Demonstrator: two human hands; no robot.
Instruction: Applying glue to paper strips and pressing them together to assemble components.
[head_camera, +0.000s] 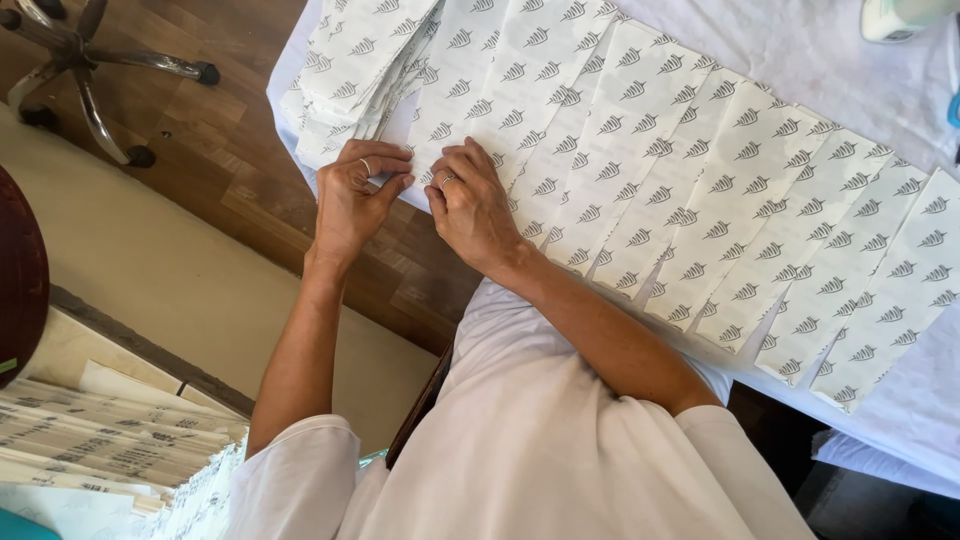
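Fingers (385, 165) of both hands pinched a white patterned paper sheet (430, 130) at upper centre. Overlapping sheets (760, 200) fanned rightward across the tabletop (820, 50).

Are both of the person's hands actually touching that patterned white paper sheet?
Touching. The head view shows the left hand and the right hand with fingertips pressed on the edge of the patterned paper sheet.

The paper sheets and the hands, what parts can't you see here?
- Head view: fingertips of the left hand and right hand curl over the paper sheet, hiding what they pinch.
- The stack of sheets is cut off by the top edge.
- The pale object at top right is mostly out of frame.
- The chair base is cut off by the edge.
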